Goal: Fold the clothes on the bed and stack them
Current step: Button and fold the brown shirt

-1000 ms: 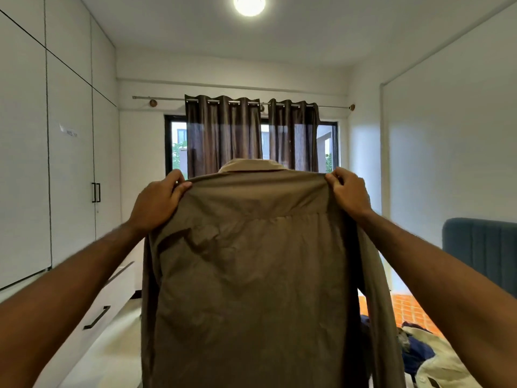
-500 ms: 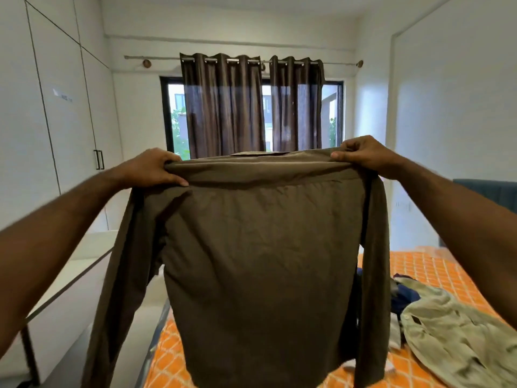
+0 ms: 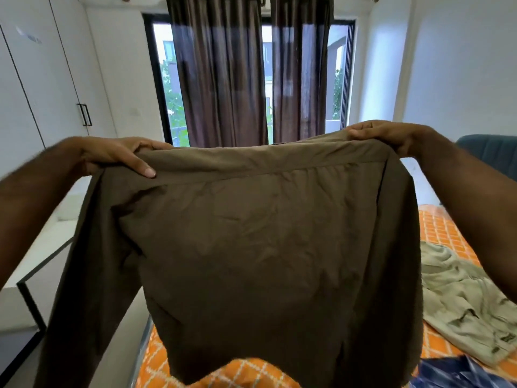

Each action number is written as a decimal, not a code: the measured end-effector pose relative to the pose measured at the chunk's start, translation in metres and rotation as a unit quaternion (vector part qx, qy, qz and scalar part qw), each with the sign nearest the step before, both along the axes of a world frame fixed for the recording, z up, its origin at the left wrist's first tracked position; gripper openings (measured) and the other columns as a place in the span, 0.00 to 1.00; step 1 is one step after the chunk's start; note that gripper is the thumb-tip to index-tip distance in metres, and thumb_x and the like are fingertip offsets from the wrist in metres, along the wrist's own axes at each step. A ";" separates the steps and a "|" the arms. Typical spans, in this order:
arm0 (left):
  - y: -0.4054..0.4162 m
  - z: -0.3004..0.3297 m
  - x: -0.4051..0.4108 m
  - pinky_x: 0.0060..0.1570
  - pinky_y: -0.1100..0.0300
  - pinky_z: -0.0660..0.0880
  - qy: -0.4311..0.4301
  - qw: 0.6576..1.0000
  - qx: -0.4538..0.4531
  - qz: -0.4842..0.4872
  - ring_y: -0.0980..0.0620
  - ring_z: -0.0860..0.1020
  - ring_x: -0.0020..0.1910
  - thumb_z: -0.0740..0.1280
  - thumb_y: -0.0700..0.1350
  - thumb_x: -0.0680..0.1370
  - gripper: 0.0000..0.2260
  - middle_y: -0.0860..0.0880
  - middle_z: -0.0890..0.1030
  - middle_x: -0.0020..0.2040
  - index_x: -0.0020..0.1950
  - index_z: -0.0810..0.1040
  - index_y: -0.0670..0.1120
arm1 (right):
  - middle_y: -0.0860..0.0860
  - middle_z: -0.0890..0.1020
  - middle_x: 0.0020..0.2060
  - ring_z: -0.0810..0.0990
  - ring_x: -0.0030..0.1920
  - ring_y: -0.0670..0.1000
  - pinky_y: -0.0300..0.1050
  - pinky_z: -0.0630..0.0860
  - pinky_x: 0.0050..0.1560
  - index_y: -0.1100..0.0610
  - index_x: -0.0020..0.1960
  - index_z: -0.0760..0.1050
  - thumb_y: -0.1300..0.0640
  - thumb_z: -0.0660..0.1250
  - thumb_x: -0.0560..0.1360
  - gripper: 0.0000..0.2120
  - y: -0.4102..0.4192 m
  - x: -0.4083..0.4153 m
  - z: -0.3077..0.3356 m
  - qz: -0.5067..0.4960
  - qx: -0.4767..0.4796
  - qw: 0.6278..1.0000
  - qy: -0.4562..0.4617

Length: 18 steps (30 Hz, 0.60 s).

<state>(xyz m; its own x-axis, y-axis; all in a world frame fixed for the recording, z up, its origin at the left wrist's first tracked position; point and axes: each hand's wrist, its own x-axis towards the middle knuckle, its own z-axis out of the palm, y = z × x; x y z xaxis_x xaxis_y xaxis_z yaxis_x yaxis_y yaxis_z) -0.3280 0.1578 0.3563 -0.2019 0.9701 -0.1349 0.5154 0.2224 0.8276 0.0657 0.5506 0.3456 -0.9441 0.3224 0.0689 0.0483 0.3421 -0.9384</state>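
A bedroom in a home was shown. A bed (image 3: 436, 233) covered with an orange checked sheet was seen, with loose garments (image 3: 461, 303) strewn on it. Tall white wardrobe doors (image 3: 50, 79) were fitted along one wall, and brown curtains (image 3: 223, 79) were hung before a glazed door (image 3: 167, 88).

Shirt (image 3: 265, 247) above bed (image 3: 246, 372)
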 end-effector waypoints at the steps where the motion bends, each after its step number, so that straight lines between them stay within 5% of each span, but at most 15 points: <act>1: 0.008 -0.011 -0.008 0.49 0.49 0.82 -0.009 1.000 -0.013 -0.001 0.39 0.80 0.60 0.87 0.44 0.55 0.45 0.43 0.80 0.64 0.70 0.75 0.48 | 0.50 0.84 0.42 0.83 0.41 0.46 0.38 0.81 0.42 0.54 0.47 0.83 0.50 0.74 0.72 0.09 0.008 -0.008 -0.008 -0.003 -0.004 1.000 -0.017; 4: 0.033 -0.051 -0.023 0.49 0.51 0.82 0.018 0.999 -0.040 0.002 0.40 0.81 0.59 0.73 0.32 0.71 0.27 0.43 0.82 0.61 0.68 0.76 0.46 | 0.53 0.86 0.46 0.85 0.44 0.48 0.40 0.83 0.45 0.60 0.56 0.81 0.57 0.67 0.77 0.11 0.033 -0.031 -0.042 -0.044 0.008 0.997 -0.066; 8: 0.081 -0.118 -0.055 0.44 0.63 0.80 0.148 0.987 -0.060 0.023 0.51 0.83 0.52 0.74 0.30 0.71 0.21 0.46 0.84 0.54 0.62 0.78 0.45 | 0.55 0.85 0.44 0.84 0.43 0.49 0.39 0.81 0.45 0.65 0.54 0.80 0.66 0.70 0.74 0.09 0.070 -0.079 -0.108 -0.095 0.107 0.978 -0.151; 11: 0.128 -0.175 -0.083 0.43 0.69 0.74 0.278 0.956 -0.086 0.027 0.47 0.80 0.51 0.74 0.30 0.70 0.19 0.47 0.82 0.53 0.58 0.79 0.44 | 0.58 0.80 0.41 0.77 0.42 0.52 0.45 0.74 0.46 0.61 0.46 0.80 0.66 0.76 0.66 0.09 0.100 -0.130 -0.164 -0.147 0.250 0.935 -0.203; 14: 0.167 -0.232 -0.111 0.45 0.59 0.68 0.386 0.918 -0.077 0.046 0.45 0.77 0.52 0.75 0.34 0.67 0.21 0.45 0.80 0.53 0.57 0.78 0.45 | 0.60 0.84 0.46 0.82 0.50 0.57 0.48 0.75 0.51 0.61 0.48 0.83 0.73 0.70 0.68 0.12 0.121 -0.182 -0.224 -0.201 0.355 0.883 -0.231; 18: 0.204 -0.304 -0.147 0.47 0.50 0.76 0.416 0.903 -0.079 0.074 0.42 0.77 0.51 0.74 0.39 0.65 0.22 0.43 0.80 0.53 0.56 0.75 0.49 | 0.57 0.83 0.55 0.80 0.59 0.61 0.52 0.77 0.57 0.52 0.54 0.83 0.66 0.68 0.70 0.16 0.130 -0.225 -0.297 -0.325 0.410 0.823 -0.223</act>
<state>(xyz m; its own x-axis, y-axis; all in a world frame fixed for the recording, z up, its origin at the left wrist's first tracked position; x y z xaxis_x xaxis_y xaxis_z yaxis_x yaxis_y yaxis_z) -0.4751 0.3622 0.0524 -0.4222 0.9064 -0.0111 0.8993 0.4204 0.1206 -0.1593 0.6810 0.0488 -0.5802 0.7873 0.2086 0.7482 0.6164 -0.2456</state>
